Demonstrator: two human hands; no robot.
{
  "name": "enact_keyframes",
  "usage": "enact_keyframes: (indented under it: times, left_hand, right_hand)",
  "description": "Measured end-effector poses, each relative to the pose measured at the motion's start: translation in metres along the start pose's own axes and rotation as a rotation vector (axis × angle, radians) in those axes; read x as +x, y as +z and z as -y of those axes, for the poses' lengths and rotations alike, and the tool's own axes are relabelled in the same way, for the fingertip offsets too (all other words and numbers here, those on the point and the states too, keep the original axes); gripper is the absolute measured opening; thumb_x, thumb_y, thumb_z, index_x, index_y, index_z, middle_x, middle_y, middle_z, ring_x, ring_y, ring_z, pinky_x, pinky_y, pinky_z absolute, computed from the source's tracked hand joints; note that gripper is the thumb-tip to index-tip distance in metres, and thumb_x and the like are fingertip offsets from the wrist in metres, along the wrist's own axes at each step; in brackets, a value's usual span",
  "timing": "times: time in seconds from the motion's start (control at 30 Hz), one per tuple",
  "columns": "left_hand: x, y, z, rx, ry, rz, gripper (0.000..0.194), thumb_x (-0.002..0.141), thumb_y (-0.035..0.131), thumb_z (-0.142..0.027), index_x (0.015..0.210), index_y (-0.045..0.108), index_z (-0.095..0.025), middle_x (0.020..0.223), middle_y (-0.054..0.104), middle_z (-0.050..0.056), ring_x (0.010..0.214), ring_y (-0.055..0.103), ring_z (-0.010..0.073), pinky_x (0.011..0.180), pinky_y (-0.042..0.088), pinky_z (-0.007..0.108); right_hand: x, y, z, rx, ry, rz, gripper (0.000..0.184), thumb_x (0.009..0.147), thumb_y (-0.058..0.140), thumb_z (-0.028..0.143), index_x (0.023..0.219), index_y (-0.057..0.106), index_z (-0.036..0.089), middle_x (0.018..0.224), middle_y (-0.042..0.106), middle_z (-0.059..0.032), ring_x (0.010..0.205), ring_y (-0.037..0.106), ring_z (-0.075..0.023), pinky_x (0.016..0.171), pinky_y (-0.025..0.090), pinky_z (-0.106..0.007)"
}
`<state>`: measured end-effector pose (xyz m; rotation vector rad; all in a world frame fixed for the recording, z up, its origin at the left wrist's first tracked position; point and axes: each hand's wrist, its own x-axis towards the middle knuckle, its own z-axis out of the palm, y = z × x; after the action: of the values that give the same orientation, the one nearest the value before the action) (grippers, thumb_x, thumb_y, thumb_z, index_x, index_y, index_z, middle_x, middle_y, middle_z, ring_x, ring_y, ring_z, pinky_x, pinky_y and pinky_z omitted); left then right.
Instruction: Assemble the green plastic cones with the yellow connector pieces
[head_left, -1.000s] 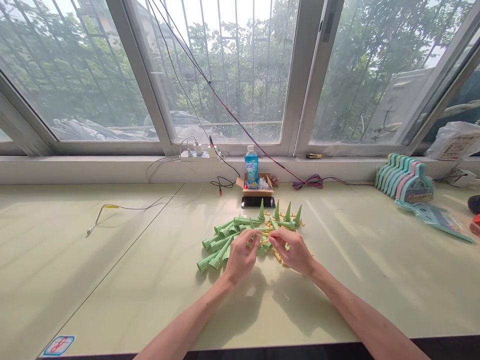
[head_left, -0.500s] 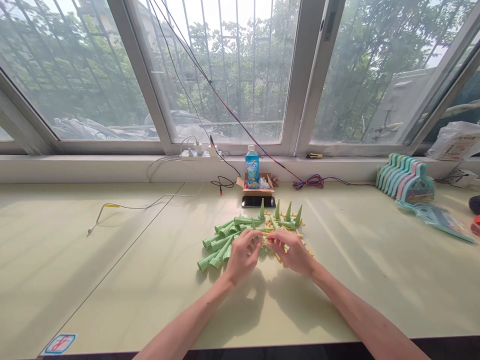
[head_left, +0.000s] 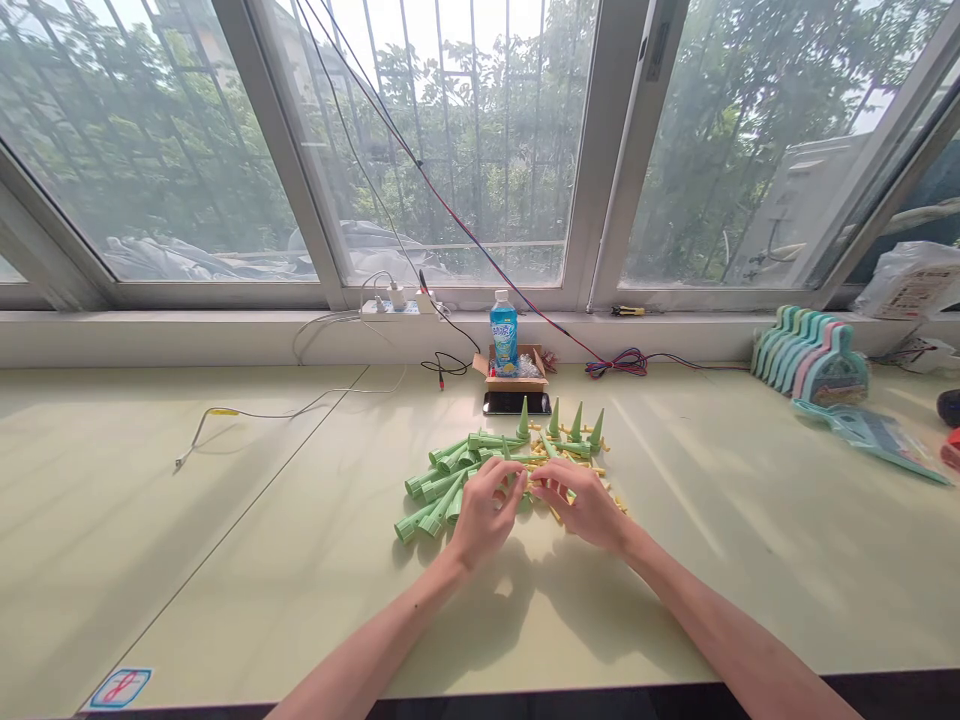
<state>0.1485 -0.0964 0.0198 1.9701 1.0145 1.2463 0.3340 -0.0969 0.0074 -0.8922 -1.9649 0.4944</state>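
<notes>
My left hand (head_left: pixel 487 508) and my right hand (head_left: pixel 581 503) meet fingertip to fingertip over a pile of plastic parts. The right fingers pinch a small yellow plastic piece (head_left: pixel 529 481), mostly covered by the fingertips. The left thumb and forefinger are closed beside it; what they hold is hidden. Hollow green plastic spikes (head_left: pixel 439 517) with ribbed collars lie heaped to the left of and under my left hand. Behind the hands, several green spikes (head_left: pixel 577 424) stand point up. Small yellow pegs (head_left: pixel 619 504) lie scattered around and beneath my right hand.
A black phone (head_left: pixel 516 403) lies behind the pile. Past it, a blue bottle (head_left: pixel 504 335) stands at an open cardboard box (head_left: pixel 514 383). Bundled cables (head_left: pixel 616 364) run along the sill. Pastel plastic boards (head_left: pixel 810 355) stand far right, and a thin white cable (head_left: pixel 262 414) crosses the left side.
My fingertips have come closer together, the right hand shifting slightly left. The yellow piece between them is now more covered. The pile and standing spikes look unchanged.
</notes>
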Motion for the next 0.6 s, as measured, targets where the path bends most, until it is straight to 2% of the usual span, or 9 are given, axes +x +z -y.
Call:
enact_keyframes:
  times: [0.3,0.6]
  left_hand:
    - [-0.0002,-0.0016,0.0005,0.011,0.028,0.022,0.025,0.098,0.049,-0.035,0.090,0.066,-0.019,0.084,0.057,0.004,0.070,0.056,0.0132,0.056,0.053,0.022]
    - [-0.0009,-0.0018,0.0013,0.038,0.056,0.040,0.022,0.099,0.048,-0.031,0.090,0.065,-0.019,0.084,0.056,0.003,0.070,0.055,0.0123,0.057,0.052,0.021]
  right_hand:
    - [-0.0010,0.0005,-0.0028,-0.031,0.012,0.024,0.021,0.101,0.051,0.032,0.094,0.067,0.021,0.079,0.064,-0.0030,0.062,0.056,-0.0129,0.058,0.049,-0.025]
    - [-0.0017,0.0016,-0.0026,-0.036,0.017,0.038,0.029,0.102,0.046,0.038,0.085,0.062,0.020,0.072,0.061,-0.0022,0.059,0.050,-0.0134,0.057,0.043,-0.026]
